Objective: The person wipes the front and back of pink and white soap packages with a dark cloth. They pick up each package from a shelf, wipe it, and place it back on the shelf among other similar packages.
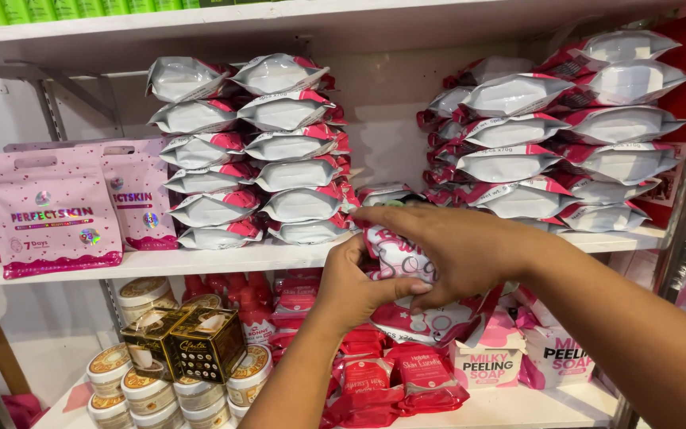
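Fingers (pixel 406 287) of both hands, left hand (pixel 355 286) and right hand (pixel 454 250), close around a pink-and-white pouch (pixel 395 256) at centre frame, just off the shelf edge (pixel 200 260) between two full stacks (pixel 256 151), not yet placed.

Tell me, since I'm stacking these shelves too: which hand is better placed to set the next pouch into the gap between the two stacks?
Probably the right hand: it reaches over the pink-and-white pouch, fingertips nearest the gap on the shelf. The left hand grips the pouches from below.

1 head-worn camera faces forward, close to the shelves (pixel 224 258), at middle-shelf height.
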